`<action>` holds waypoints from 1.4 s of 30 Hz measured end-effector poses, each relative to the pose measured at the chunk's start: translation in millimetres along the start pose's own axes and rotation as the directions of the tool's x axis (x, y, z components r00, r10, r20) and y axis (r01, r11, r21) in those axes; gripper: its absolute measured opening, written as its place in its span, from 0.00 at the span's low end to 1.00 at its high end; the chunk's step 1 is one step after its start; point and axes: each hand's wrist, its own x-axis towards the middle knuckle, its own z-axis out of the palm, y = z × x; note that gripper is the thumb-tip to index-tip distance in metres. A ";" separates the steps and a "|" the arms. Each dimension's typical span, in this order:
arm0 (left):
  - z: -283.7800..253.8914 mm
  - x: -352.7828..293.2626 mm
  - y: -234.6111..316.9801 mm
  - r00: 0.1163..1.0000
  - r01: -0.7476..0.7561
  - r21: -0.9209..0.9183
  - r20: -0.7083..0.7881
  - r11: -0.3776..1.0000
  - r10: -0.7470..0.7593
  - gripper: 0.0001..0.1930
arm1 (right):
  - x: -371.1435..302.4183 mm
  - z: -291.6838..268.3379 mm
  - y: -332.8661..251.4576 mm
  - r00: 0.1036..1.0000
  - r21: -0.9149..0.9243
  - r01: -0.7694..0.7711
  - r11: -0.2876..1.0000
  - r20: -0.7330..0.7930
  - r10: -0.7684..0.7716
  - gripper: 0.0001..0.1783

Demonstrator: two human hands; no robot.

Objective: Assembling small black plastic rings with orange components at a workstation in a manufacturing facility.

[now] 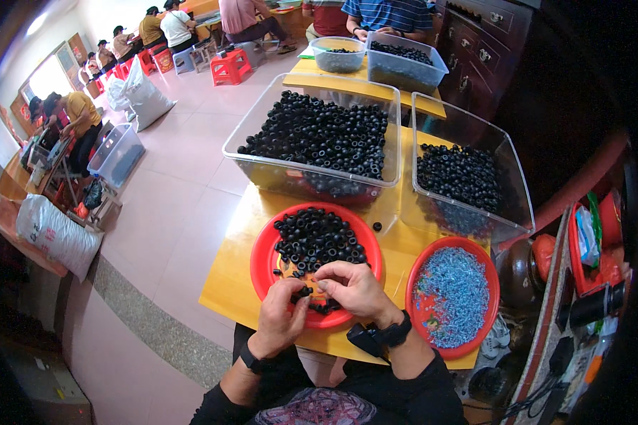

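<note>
Above the near half of a round red tray (pixel 260 248), my left hand (pixel 282 316) pinches a small black ring-shaped part (pixel 305 291) between thumb and fingertips. Just to its right, my right hand (pixel 358 289) has its thumb and fingers pressed together; whatever they hold is too small or hidden to make out. A heap of similar black parts (pixel 319 237) fills the far side of the tray, and several more lie under my hands. To the right stands a second red tray (pixel 495 297) of small pale-blue shiny pieces (pixel 454 287). One loose black part (pixel 377 227) rests on the yellow table (pixel 227 280).
Behind the tray stand two clear plastic bins, a large one (pixel 239 157) and a smaller one (pixel 521 191), both holding black parts. Cluttered shelving (pixel 581 283) borders the right side. Across the table's far end sits a person in a blue striped shirt (pixel 390 15).
</note>
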 end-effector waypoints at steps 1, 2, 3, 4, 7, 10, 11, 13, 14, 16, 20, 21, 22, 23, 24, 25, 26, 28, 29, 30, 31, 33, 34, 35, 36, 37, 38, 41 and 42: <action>0.2 0.6 1.2 0.999 -0.027 0.005 -0.019 1.000 0.027 0.14 | -0.1 1.6 0.1 1.000 -0.078 0.028 0.997 -0.007 -0.028 0.07; 0.6 1.2 2.0 0.998 -0.054 0.010 -0.039 0.999 0.054 0.14 | -0.3 3.7 0.3 1.000 -0.077 0.028 0.997 -0.007 -0.029 0.07; 1.5 1.3 2.5 0.998 -0.054 0.010 -0.039 0.999 0.054 0.14 | -0.8 6.0 0.7 0.999 -0.017 0.049 0.999 -0.022 -0.049 0.07; 2.6 1.4 3.1 0.996 -0.063 0.001 -0.055 0.998 0.063 0.14 | -1.2 8.2 1.1 0.997 0.043 0.070 0.997 -0.038 -0.068 0.08; 3.9 2.4 5.3 0.992 -0.098 -0.002 -0.084 0.995 0.098 0.14 | -1.0 12.5 2.7 0.995 0.068 0.070 0.995 -0.075 -0.065 0.07; 4.0 1.0 5.3 0.993 -0.093 -0.022 -0.079 0.995 0.091 0.13 | -1.1 14.1 2.2 0.996 0.110 0.027 0.994 -0.086 -0.018 0.07; 4.2 -0.1 5.1 0.996 -0.063 -0.048 -0.060 0.997 0.060 0.12 | -1.6 14.3 2.7 0.996 0.109 0.027 0.994 -0.086 -0.018 0.07; 4.3 -3.4 8.0 0.996 0.073 -0.172 -0.045 0.982 -0.082 0.11 | -1.8 15.0 4.4 0.991 0.038 0.083 0.996 -0.108 -0.078 0.06; 4.1 -4.2 9.4 0.976 0.207 -0.291 -0.010 0.934 -0.219 0.10 | -2.6 15.2 2.1 0.991 0.037 0.083 0.996 -0.107 -0.078 0.06; 2.1 -4.3 10.1 0.957 0.271 -0.383 0.009 0.883 -0.290 0.09 | -4.8 16.6 -4.2 0.983 -0.045 0.127 0.991 -0.128 -0.131 0.05; 1.0 -2.2 6.6 0.983 0.148 -0.348 -0.047 0.926 -0.175 0.11 | -5.3 17.1 -5.4 0.995 0.153 0.057 0.987 -0.093 -0.043 0.05; 1.1 -0.7 7.0 0.983 0.147 -0.349 -0.048 0.925 -0.175 0.11 | -4.9 17.1 -6.5 0.996 0.233 0.041 0.972 -0.084 -0.022 0.05; 1.4 0.9 7.9 0.991 0.070 -0.289 -0.088 0.955 -0.099 0.11 | -4.6 17.3 -7.1 0.997 0.312 0.025 0.950 -0.072 -0.002 0.05; 1.9 2.2 8.6 0.992 -0.007 -0.225 -0.123 0.974 -0.022 0.12 | -4.4 18.3 -6.5 0.997 0.310 0.025 0.950 -0.072 -0.003 0.05; 2.6 3.5 8.7 0.992 -0.007 -0.225 -0.125 0.974 -0.021 0.12 | -4.2 19.8 -4.4 0.996 0.334 0.036 0.942 -0.088 -0.007 0.06; 3.4 4.7 8.7 0.988 -0.078 -0.172 -0.147 0.982 0.052 0.13 | -3.7 20.5 -2.6 0.995 0.357 0.047 0.933 -0.104 -0.010 0.06; 4.4 5.4 8.6 0.978 -0.147 -0.117 -0.166 0.982 0.126 0.13 | -3.0 20.0 -1.0 0.995 0.356 0.047 0.933 -0.103 -0.011 0.06; 7.1 3.7 7.9 0.977 -0.142 -0.116 -0.179 0.983 0.120 0.13 | -3.2 18.7 0.3 0.993 0.332 0.064 0.941 -0.114 -0.028 0.07; 8.0 2.6 7.7 0.975 -0.137 -0.115 -0.191 0.984 0.113 0.13 | -3.6 18.2 -0.2 0.993 0.330 0.064 0.942 -0.114 -0.027 0.07; 8.1 1.1 8.0 0.975 -0.136 -0.116 -0.192 0.984 0.112 0.13 | -3.6 17.6 0.2 0.994 0.339 0.052 0.939 -0.105 -0.017 0.08; 7.4 -0.4 8.8 0.989 -0.037 -0.188 -0.150 0.981 0.009 0.11 | -3.6 17.0 0.5 0.995 0.347 0.040 0.937 -0.096 -0.006 0.08; 6.1 -1.7 11.4 0.990 0.064 -0.256 -0.103 0.965 -0.093 0.09 | -3.9 16.7 -0.1 0.993 0.371 0.069 0.926 -0.113 -0.029 0.09; 5.4 -2.0 13.1 0.961 0.210 -0.468 -0.063 0.859 -0.269 0.07 | -4.1 16.6 -1.2 0.990 0.395 0.100 0.913 -0.131 -0.052 0.09; 4.8 -2.2 14.1 0.906 0.332 -0.647 0.016 0.686 -0.423 0.06 | -4.2 15.6 -2.4 0.990 0.393 0.099 0.914 -0.129 -0.052 0.09; 3.6 -2.1 12.8 0.905 0.331 -0.648 0.014 0.686 -0.424 0.06 | -4.1 13.9 -3.4 0.991 0.366 0.100 0.925 -0.120 -0.059 0.10; 1.8 -1.7 10.2 0.894 0.345 -0.723 0.058 0.598 -0.445 0.07 | -4.2 12.2 -4.6 0.992 0.339 0.101 0.935 -0.111 -0.067 0.11; 0.3 -1.7 7.7 0.882 0.356 -0.788 0.104 0.503 -0.460 0.07 | -5.0 11.2 -6.9 0.992 0.339 0.100 0.935 -0.107 -0.068 0.11; -2.6 -1.6 5.7 0.880 0.329 -0.859 0.129 0.393 -0.456 0.08 | -8.0 8.9 -16.2 0.997 0.290 0.060 0.955 -0.071 -0.041 0.10; -3.2 -1.8 6.5 0.873 0.325 -0.887 0.147 0.329 -0.466 0.08 | -9.4 7.7 -18.4 0.998 0.241 0.057 0.969 -0.037 -0.050 0.09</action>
